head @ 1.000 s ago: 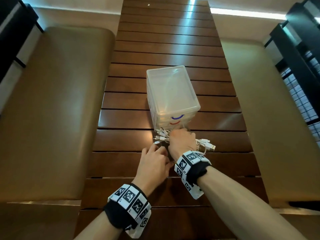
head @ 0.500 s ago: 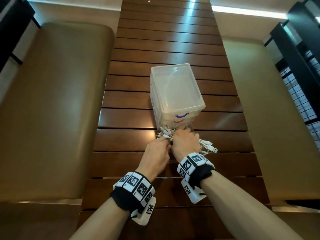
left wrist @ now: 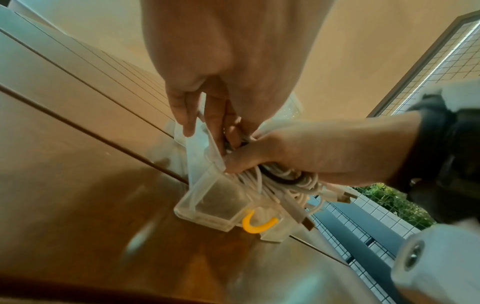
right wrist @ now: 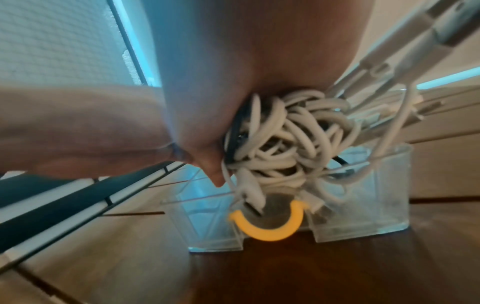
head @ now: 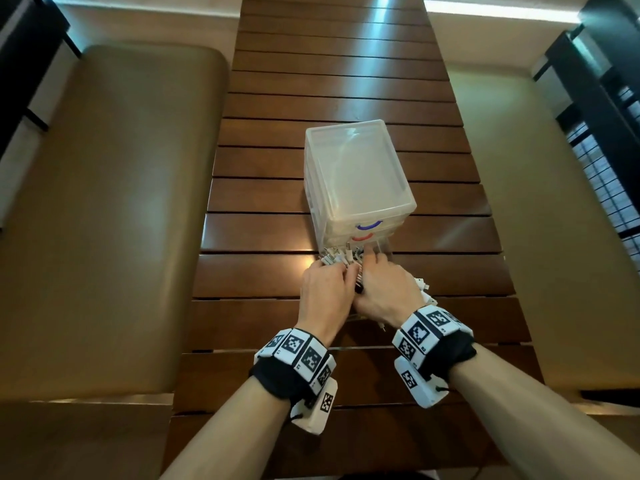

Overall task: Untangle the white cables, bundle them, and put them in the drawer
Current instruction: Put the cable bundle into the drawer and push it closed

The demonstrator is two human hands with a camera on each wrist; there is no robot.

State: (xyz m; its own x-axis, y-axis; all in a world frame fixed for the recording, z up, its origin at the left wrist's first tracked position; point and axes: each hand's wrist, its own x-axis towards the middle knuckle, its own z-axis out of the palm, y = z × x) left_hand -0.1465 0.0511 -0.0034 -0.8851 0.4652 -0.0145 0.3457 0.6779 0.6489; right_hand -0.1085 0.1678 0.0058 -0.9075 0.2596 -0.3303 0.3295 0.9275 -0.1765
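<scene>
A bundle of white cables (right wrist: pixel 285 144) with a black band round it hangs over the pulled-out bottom drawer (right wrist: pixel 363 205), which has a yellow handle (right wrist: pixel 267 228). My right hand (head: pixel 384 289) grips the bundle from above, with connectors sticking out on both sides. My left hand (head: pixel 325 289) comes in from the left; its fingers (left wrist: pixel 223 127) tuck into the cables (left wrist: pixel 275 185) and the index finger lies against the drawer's side wall (left wrist: pixel 200 164). The clear drawer unit (head: pixel 356 181) stands just beyond both hands.
The unit stands on a dark slatted wooden table (head: pixel 277 202), with tan cushioned benches along the left (head: pixel 104 220) and right (head: pixel 554 237). The two upper drawers, with blue (head: pixel 369 225) and red (head: pixel 362 238) handles, are shut.
Both hands have moved forward to the drawer unit with the bundle. My left hand has closed in on the cables beside the right one.
</scene>
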